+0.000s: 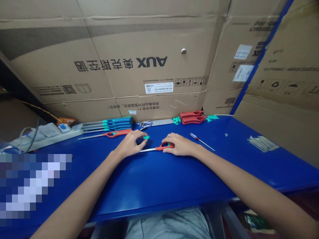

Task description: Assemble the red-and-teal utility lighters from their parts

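Observation:
My right hand (179,144) is wrapped round the red handle of a long-nosed lighter (161,147) just above the blue table. Its metal tube points left, and its tip end is hidden behind my left hand (132,143). Between the thumb and fingers of that hand is a small green plastic piece (146,137). I cannot tell whether the left hand also touches the tube. Just beyond the left hand lies another red lighter (119,133), its tube toward the left. A thin screwdriver (201,141) rests to the right of my right hand.
Blue-handled lighters (119,123) are stacked at the back left. Along the back lie metal tubes (160,122), green pieces (176,120), red handles (191,118) and more green parts (212,118). A power strip (57,130) runs along the left. Cardboard (119,43) walls the table's back and right.

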`<control>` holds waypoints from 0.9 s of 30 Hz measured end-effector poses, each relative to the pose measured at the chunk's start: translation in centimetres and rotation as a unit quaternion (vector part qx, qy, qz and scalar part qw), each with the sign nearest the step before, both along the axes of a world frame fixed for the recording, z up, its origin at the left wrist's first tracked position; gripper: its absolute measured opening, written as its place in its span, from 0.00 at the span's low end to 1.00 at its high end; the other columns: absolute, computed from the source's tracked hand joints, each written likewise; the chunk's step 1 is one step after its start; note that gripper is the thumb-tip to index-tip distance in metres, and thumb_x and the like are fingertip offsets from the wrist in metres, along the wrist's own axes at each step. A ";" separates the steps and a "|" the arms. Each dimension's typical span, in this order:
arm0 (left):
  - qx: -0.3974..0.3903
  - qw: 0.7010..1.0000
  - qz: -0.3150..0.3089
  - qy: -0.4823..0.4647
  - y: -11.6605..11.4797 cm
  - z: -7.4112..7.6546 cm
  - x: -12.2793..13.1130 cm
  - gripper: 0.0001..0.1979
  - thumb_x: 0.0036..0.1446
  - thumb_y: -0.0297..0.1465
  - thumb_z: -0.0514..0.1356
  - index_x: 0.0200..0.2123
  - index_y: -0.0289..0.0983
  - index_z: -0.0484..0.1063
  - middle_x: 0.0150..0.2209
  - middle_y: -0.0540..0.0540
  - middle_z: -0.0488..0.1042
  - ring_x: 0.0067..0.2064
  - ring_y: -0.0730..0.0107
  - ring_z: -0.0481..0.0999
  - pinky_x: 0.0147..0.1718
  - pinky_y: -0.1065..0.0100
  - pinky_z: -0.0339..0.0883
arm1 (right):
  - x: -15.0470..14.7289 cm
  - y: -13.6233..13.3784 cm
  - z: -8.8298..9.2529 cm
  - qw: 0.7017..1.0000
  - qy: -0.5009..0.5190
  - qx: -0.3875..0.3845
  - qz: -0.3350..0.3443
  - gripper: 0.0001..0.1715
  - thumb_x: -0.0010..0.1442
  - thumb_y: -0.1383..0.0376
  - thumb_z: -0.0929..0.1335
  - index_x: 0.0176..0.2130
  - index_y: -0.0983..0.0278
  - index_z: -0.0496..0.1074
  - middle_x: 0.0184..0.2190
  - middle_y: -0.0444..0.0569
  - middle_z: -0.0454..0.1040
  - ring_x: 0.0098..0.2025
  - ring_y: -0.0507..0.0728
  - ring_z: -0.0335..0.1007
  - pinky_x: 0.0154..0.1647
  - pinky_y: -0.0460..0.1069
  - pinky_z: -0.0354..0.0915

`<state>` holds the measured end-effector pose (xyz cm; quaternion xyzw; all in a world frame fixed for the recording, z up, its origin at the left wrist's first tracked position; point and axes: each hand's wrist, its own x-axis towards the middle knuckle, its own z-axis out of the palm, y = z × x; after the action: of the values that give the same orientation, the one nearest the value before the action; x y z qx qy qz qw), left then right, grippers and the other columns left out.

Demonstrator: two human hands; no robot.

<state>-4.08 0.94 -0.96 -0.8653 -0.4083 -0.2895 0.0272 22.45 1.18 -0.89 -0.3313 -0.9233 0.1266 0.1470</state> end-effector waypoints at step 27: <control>0.068 0.973 0.204 -0.083 1.3 -0.4 -1.5 0.12 0.60 0.32 0.55 0.44 0.40 0.75 0.43 0.43 0.80 0.46 0.56 0.76 0.50 0.54 0.58 | 0.7 1.3 -0.4 0.990 0.020 0.093 -0.107 0.17 0.69 0.63 0.59 0.47 0.66 0.74 0.43 0.55 0.77 0.44 0.59 0.71 0.45 0.51 0.63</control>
<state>-5.57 2.20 -1.36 -0.7329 -0.5566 -0.3753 0.1107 23.15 2.49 -1.32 -0.4104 -0.8872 0.0308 0.2084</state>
